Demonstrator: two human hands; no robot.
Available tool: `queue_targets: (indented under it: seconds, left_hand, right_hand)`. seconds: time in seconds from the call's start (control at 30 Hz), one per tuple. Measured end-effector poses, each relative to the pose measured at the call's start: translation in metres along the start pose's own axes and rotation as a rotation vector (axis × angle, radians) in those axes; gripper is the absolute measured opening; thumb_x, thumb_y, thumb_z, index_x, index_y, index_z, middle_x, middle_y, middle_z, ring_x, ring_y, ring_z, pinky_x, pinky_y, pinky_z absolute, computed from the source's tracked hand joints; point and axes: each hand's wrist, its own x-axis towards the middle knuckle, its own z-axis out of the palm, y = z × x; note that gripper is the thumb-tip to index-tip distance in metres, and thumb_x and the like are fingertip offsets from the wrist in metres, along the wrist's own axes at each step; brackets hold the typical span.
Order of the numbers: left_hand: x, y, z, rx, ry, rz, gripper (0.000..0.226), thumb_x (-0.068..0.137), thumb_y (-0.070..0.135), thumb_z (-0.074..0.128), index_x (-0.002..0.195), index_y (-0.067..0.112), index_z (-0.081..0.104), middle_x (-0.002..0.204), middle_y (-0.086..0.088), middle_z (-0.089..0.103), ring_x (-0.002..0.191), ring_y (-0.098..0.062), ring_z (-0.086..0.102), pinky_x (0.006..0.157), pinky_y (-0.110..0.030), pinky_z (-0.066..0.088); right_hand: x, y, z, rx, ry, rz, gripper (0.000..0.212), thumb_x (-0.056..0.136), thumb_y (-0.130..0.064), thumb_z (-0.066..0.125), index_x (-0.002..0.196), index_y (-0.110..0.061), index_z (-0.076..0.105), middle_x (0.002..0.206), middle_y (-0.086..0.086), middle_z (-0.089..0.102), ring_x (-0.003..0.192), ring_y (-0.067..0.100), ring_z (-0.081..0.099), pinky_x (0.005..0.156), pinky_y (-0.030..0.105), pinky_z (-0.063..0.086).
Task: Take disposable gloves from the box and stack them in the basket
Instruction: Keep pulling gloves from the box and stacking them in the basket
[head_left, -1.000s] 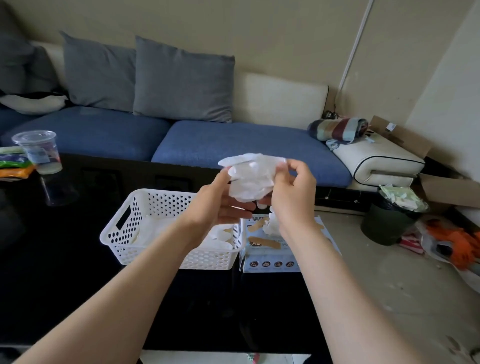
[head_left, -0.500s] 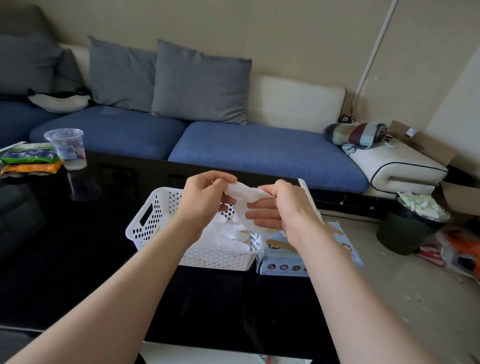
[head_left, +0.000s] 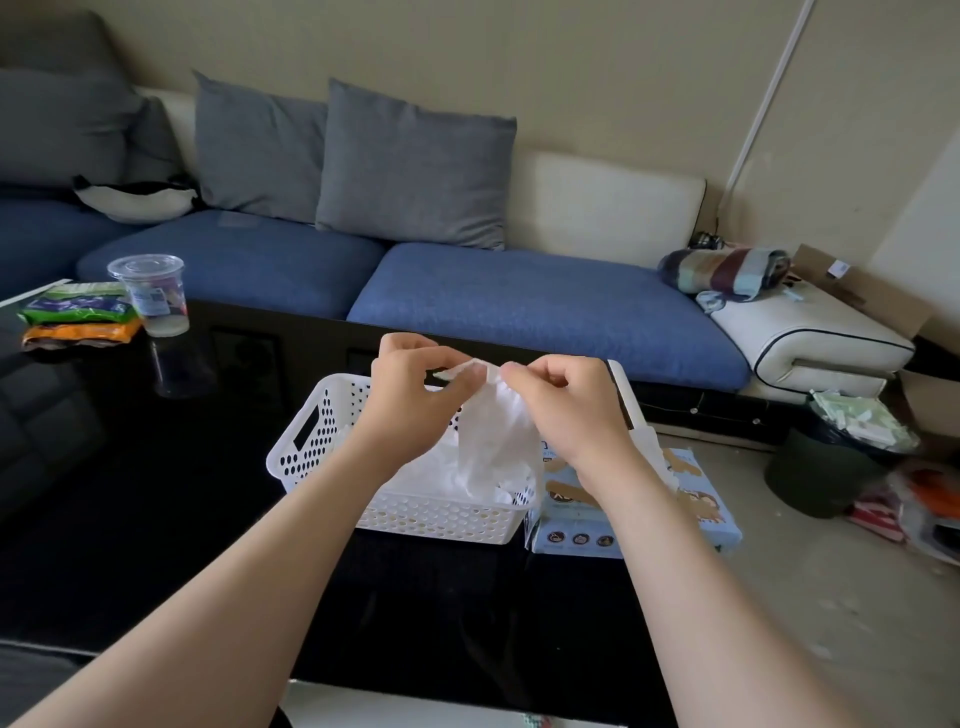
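Disposable glove (head_left: 498, 431), white and crumpled, hangs over the white basket (head_left: 431, 514), its top edge pinched by both the left hand (head_left: 410, 395) and the right hand (head_left: 566, 410). More gloves (head_left: 441, 467) lie in the basket. Just right of it, the blue box (head_left: 639, 519) sits on the black counter (head_left: 156, 493).

Soft, even, rather dim light, with no hard shadows. The glossy black table (head_left: 130, 519) mirrors the cup (head_left: 150, 296). The glove (head_left: 498, 436) washes out white. Wide-angle bending at the edges; detail slightly soft.
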Motion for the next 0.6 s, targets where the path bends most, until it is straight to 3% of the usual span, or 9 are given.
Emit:
queue_targets:
  seconds: [0.1, 0.17, 0.23, 0.3, 0.43, 0.5, 0.6]
  left_hand:
    - [0.003, 0.006, -0.004, -0.200, -0.028, -0.043, 0.042, 0.103, 0.039, 0.059, 0.074, 0.013, 0.075, 0.092, -0.010, 0.064, 0.085, -0.019, 0.061, 0.078, -0.030, 0.044]
    - [0.002, 0.010, -0.009, -0.335, -0.045, -0.128, 0.048, 0.106, 0.037, 0.050, 0.087, -0.002, 0.069, 0.083, -0.010, 0.066, 0.079, -0.021, 0.059, 0.079, -0.038, 0.045]
    - [0.001, 0.012, -0.012, -0.433, -0.073, -0.213, 0.048, 0.110, 0.036, 0.043, 0.097, 0.003, 0.075, 0.090, -0.003, 0.076, 0.083, -0.019, 0.067, 0.082, -0.037, 0.051]
    - [0.000, 0.014, -0.013, -0.487, -0.087, -0.286, 0.050, 0.112, 0.038, 0.040, 0.097, 0.013, 0.080, 0.096, -0.007, 0.079, 0.085, -0.019, 0.072, 0.080, -0.035, 0.054]
    - [0.000, 0.018, -0.014, -0.512, -0.150, -0.418, 0.060, 0.105, 0.060, 0.046, 0.094, 0.013, 0.080, 0.085, -0.006, 0.076, 0.074, -0.019, 0.069, 0.066, -0.035, 0.053]
    - [-0.002, 0.017, -0.015, -0.496, -0.219, -0.399, 0.064, 0.096, 0.068, 0.058, 0.096, 0.007, 0.078, 0.080, -0.007, 0.071, 0.070, -0.018, 0.065, 0.064, -0.034, 0.052]
    - [-0.005, 0.011, -0.015, -0.419, -0.255, -0.280, 0.054, 0.092, 0.058, 0.072, 0.086, 0.005, 0.074, 0.077, -0.008, 0.069, 0.068, -0.020, 0.066, 0.067, -0.033, 0.054]
  right_hand:
    - [0.002, -0.003, 0.000, 0.094, -0.035, 0.035, 0.042, 0.097, -0.037, 0.071, 0.066, -0.013, 0.055, 0.053, -0.012, 0.038, 0.052, 0.005, 0.038, 0.063, 0.030, 0.036]
    - [0.003, -0.005, 0.000, 0.170, -0.090, 0.063, 0.045, 0.098, -0.045, 0.069, 0.068, -0.016, 0.054, 0.061, -0.008, 0.046, 0.062, 0.008, 0.045, 0.067, 0.031, 0.038]
    - [0.003, -0.004, -0.002, 0.203, -0.173, 0.099, 0.040, 0.095, -0.054, 0.072, 0.072, -0.021, 0.066, 0.075, -0.004, 0.064, 0.075, 0.013, 0.059, 0.072, 0.031, 0.043]
    - [0.001, -0.004, -0.003, 0.192, -0.256, 0.107, 0.026, 0.094, -0.048, 0.076, 0.087, -0.023, 0.078, 0.086, -0.003, 0.076, 0.081, 0.016, 0.069, 0.069, 0.028, 0.046]
    - [-0.001, -0.004, -0.002, 0.144, -0.268, 0.096, 0.014, 0.095, -0.038, 0.077, 0.097, -0.025, 0.083, 0.092, -0.004, 0.082, 0.091, 0.016, 0.077, 0.073, 0.029, 0.052]
    - [-0.001, -0.003, -0.002, 0.143, -0.224, 0.119, 0.017, 0.093, -0.042, 0.079, 0.094, -0.026, 0.082, 0.092, -0.004, 0.081, 0.091, 0.016, 0.077, 0.074, 0.030, 0.053]
    - [0.001, -0.001, -0.005, 0.141, -0.219, 0.103, 0.014, 0.090, -0.038, 0.083, 0.094, -0.025, 0.080, 0.090, -0.004, 0.081, 0.088, 0.016, 0.077, 0.073, 0.031, 0.055]
